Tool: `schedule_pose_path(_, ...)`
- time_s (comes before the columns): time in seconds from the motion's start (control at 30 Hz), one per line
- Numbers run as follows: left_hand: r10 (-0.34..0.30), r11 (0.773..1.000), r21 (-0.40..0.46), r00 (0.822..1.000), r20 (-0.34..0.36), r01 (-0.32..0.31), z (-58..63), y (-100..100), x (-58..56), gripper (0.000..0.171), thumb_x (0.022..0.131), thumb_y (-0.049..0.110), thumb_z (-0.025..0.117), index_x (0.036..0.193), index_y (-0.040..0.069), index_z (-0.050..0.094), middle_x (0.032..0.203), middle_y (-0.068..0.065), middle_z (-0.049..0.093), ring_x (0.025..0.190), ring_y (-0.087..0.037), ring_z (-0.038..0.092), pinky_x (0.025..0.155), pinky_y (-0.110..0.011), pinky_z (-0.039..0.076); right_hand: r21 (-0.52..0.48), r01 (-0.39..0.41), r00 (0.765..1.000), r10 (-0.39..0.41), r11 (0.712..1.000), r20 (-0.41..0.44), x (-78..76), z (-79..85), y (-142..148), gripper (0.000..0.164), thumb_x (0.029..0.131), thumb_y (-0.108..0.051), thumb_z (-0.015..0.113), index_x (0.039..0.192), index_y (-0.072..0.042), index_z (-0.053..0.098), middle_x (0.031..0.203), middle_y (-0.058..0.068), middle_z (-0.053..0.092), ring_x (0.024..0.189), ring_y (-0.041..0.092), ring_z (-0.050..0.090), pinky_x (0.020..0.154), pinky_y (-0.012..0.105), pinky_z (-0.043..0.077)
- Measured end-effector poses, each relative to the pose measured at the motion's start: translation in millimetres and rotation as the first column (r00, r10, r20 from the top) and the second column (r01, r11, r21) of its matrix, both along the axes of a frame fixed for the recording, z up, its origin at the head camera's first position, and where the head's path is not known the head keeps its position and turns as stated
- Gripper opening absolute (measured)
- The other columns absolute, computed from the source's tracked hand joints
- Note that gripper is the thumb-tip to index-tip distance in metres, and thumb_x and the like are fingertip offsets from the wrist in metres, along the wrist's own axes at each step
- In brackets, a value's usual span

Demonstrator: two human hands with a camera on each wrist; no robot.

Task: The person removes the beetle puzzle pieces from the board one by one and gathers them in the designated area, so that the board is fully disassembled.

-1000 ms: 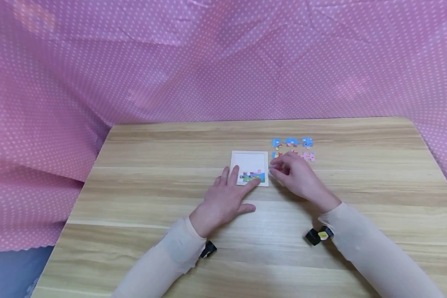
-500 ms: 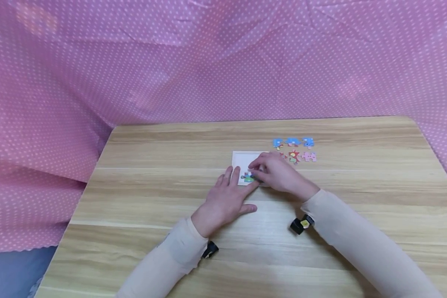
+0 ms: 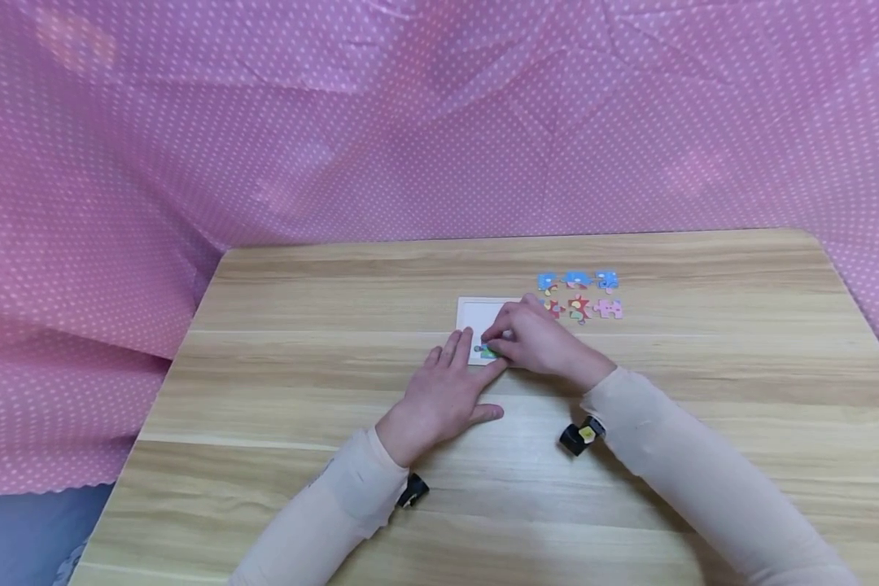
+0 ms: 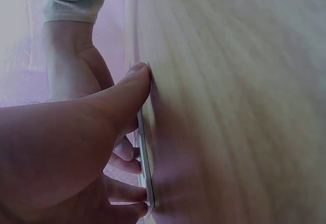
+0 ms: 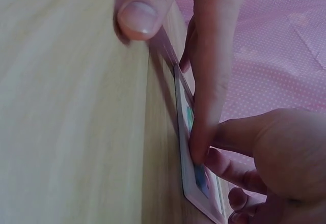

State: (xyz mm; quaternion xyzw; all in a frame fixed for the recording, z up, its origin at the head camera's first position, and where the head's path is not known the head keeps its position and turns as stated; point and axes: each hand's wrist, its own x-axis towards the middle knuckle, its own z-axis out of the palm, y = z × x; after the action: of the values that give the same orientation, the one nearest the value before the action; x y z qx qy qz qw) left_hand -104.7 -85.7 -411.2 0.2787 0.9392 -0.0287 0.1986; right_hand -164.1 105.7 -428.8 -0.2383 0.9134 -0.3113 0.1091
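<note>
A small white-framed puzzle tray (image 3: 481, 312) lies flat on the table, with several joined pieces (image 3: 489, 353) along its near side, partly hidden by my hands. My left hand (image 3: 439, 399) rests with spread, straight fingers on the tray's near left corner and near edge. In the right wrist view its index finger (image 5: 210, 91) presses on the tray's edge. Over the tray, my right hand (image 3: 538, 338) pinches a small jigsaw piece between thumb and fingers, mostly hidden by the fingertips. The right wrist view shows coloured pieces (image 5: 201, 179) just under those fingertips.
Loose jigsaw pieces lie in two rows right of the tray: blue ones (image 3: 577, 279) behind, a red one (image 3: 579, 308) and a pink one (image 3: 608, 308) in front. A pink dotted cloth (image 3: 439, 122) hangs behind the wooden table (image 3: 300, 325).
My right hand has moved left from beside the loose pieces to over the tray, bringing a piece along. The left hand has stayed on the tray.
</note>
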Motion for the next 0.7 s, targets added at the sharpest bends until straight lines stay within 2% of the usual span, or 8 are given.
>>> schedule_pose_path(0.23, 0.011, 1.0, -0.012, 1.0, 0.01, -0.011, -0.9, -0.7, 1.1, 0.072, 0.106, 0.068, 0.051, 0.17, 0.041, 0.031, 0.18, -0.024, 0.013, 0.169, -0.042, 0.016, 0.133, -0.059, 0.029, 0.017, 0.026, 0.999, -0.026, 1.0, 0.027, 0.9, 2.4, -3.3, 0.014, 0.101, -0.015, 0.075, 0.108, -0.012, 0.086, 0.114, 0.006, 0.077, 0.107, 0.026, 0.049, 0.092, 0.038, 0.039)
schedule_pose_path(0.4, 0.014, 1.0, -0.015, 1.0, 0.017, -0.014, -0.5, -0.1, 2.7, 0.073, 0.106, 0.068, 0.05, 0.17, 0.042, 0.03, 0.181, -0.024, 0.011, 0.169, -0.042, 0.014, 0.133, -0.059, 0.028, 0.028, 0.03, 0.999, -0.031, 0.999, 0.015, 1.0, 2.9, -5.4, 0.012, 0.1, -0.016, 0.075, 0.106, -0.01, 0.085, 0.115, 0.007, 0.078, 0.107, 0.027, 0.049, 0.095, 0.041, 0.038)
schedule_pose_path(0.7, 0.014, 0.999, -0.036, 1.0, 0.01, -0.014, -1.4, 1.1, 2.5, 0.073, 0.106, 0.069, 0.05, 0.171, 0.045, 0.027, 0.181, -0.024, 0.012, 0.169, -0.041, 0.016, 0.133, -0.058, 0.028, -0.031, 0.023, 0.999, -0.022, 0.999, 0.029, -2.0, 5.1, -4.9, 0.007, 0.099, -0.013, 0.076, 0.1, -0.01, 0.082, 0.088, 0.0, 0.082, 0.101, 0.023, 0.053, 0.094, 0.041, 0.034)
